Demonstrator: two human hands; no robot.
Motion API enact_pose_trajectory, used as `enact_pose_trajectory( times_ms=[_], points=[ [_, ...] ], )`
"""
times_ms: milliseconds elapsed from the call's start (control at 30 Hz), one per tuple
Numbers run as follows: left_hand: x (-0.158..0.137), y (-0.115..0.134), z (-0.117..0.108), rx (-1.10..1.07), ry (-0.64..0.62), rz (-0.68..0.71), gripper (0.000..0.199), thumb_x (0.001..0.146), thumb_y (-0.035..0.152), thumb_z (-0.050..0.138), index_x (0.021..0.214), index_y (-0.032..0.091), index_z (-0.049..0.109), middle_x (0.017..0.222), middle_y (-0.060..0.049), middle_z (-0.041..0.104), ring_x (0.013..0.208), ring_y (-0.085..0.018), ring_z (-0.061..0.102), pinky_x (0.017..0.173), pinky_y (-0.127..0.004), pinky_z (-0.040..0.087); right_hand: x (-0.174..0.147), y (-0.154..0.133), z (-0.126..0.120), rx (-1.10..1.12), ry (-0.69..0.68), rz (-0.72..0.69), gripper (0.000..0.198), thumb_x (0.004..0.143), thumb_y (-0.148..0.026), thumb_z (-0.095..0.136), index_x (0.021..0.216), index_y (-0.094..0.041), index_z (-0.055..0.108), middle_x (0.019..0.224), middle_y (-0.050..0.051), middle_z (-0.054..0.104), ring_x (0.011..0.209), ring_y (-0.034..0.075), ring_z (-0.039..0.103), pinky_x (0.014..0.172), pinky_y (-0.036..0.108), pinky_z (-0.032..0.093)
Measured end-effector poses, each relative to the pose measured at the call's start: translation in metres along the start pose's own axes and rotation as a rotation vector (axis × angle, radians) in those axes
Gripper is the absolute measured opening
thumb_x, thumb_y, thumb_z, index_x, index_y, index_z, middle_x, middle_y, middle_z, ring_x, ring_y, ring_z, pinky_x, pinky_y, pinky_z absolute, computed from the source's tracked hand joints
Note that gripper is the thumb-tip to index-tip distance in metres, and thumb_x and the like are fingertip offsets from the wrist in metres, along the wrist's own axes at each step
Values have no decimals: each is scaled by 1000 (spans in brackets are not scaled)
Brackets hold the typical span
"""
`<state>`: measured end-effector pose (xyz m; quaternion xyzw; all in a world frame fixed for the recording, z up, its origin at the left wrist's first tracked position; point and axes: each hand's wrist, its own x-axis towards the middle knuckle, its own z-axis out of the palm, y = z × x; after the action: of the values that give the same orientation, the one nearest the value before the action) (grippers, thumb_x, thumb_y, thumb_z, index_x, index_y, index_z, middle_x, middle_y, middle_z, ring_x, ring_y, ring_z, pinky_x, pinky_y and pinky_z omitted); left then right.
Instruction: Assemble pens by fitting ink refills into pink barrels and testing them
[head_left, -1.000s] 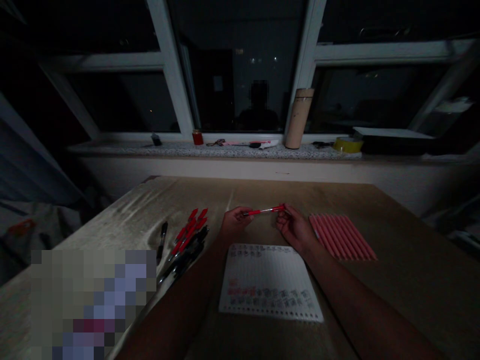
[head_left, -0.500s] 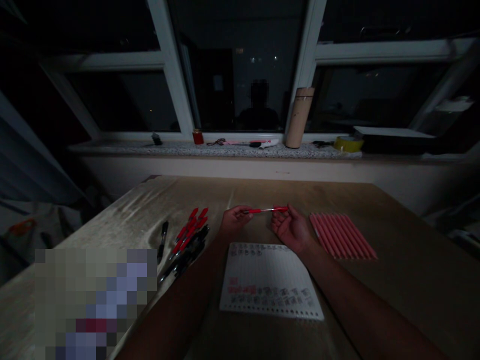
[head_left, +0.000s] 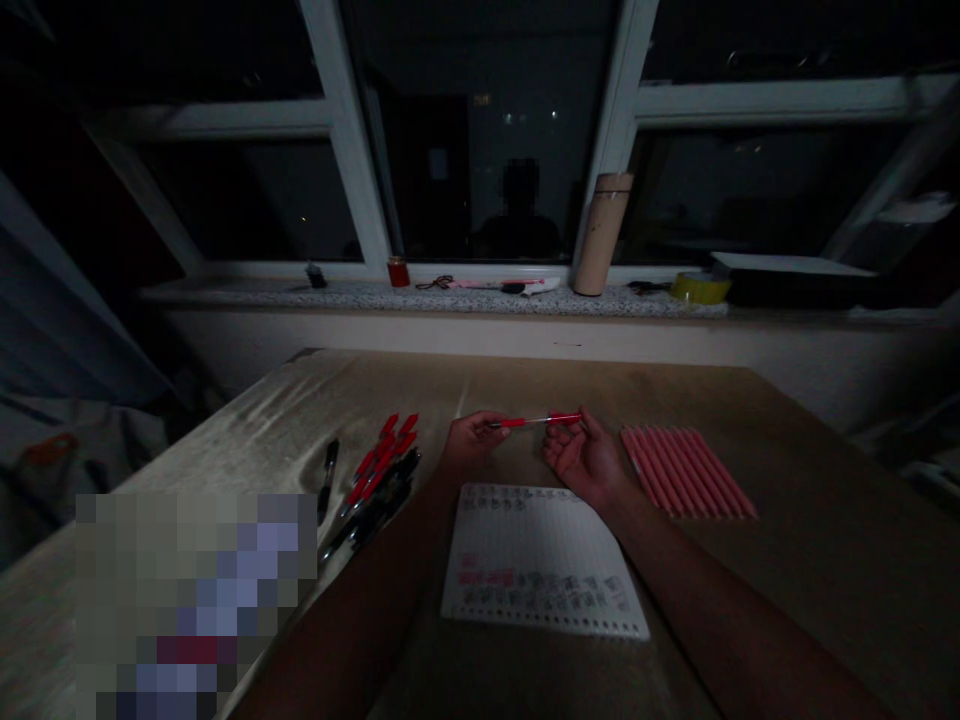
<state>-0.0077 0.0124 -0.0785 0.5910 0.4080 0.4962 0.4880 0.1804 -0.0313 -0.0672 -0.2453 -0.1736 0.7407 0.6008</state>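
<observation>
A red pen (head_left: 534, 421) with a clear middle is stretched level between my two hands, above the far edge of a spiral notebook. My left hand (head_left: 474, 437) pinches its left end. At the right end, the fingertips of my right hand (head_left: 583, 452) close on the red part, palm turned up. Below them lies the notebook (head_left: 544, 545), its lined page marked with rows of black and red scribbles. Left of my left hand are several red pens (head_left: 382, 455) and a heap of black pens (head_left: 379, 515). One black pen (head_left: 328, 480) lies apart.
Pink sticks or pens (head_left: 686, 472) lie in a neat row on the table (head_left: 517, 380), right of my right hand. On the windowsill (head_left: 457, 302) stand a tall tan flask (head_left: 602, 235), a small red jar (head_left: 398, 272) and yellow tape (head_left: 700, 288). A blurred patch covers the lower left.
Both hands keep the same hold on the pen and have hardly moved. The whole view has shifted very slightly.
</observation>
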Motion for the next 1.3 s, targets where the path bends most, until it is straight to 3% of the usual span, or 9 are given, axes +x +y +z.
enact_pose_trajectory(
  times_ms=[200,500,600,733,833,1000,1300],
  points=[
    [0,-1,-1,-30,-25,9,39,57,36,76,84,10,66,70,-4,65,60,-10,54,59,-23,41,2,1,-1,28,28,-3,29,86,-39,49,73,-18,64,60,4,66,53,14,59,56,26,48],
    [0,0,0,8,-10,12,38,58,37,75,85,10,68,61,-1,62,53,-9,49,53,-21,37,4,-6,-3,-43,28,-41,38,86,-46,45,69,-18,65,58,4,65,52,14,59,58,27,50],
    [0,-1,-1,-2,-2,-3,39,57,38,75,85,11,67,59,0,61,53,-9,50,52,-21,37,5,-5,-4,-125,31,-88,34,82,-46,53,70,-17,66,57,3,65,51,13,59,56,26,50],
    [1,-5,-1,4,-23,-7,41,59,39,74,87,10,66,58,1,59,52,-8,48,52,-21,36,6,-1,-4,-272,48,-207,16,71,-32,70,71,-17,65,56,0,63,47,10,54,48,22,47],
    [2,-6,-1,3,-24,-3,43,61,43,72,88,10,65,60,0,59,53,-8,50,53,-21,37,6,2,-2,-323,45,-276,15,67,-27,74,67,-16,64,54,-1,61,44,8,51,44,19,43],
    [0,-1,2,-1,8,20,38,66,49,66,74,13,58,61,0,58,54,-9,51,55,-22,40,6,3,-2,-351,84,-338,16,67,-26,73,63,-15,63,52,-1,60,43,7,49,42,18,40],
    [-7,8,4,128,-43,88,39,79,52,49,61,18,44,51,5,42,47,-8,38,48,-21,32,6,5,-3,-400,82,-349,18,64,-29,75,63,-15,63,50,-1,60,41,8,49,41,20,39]
  ],
)
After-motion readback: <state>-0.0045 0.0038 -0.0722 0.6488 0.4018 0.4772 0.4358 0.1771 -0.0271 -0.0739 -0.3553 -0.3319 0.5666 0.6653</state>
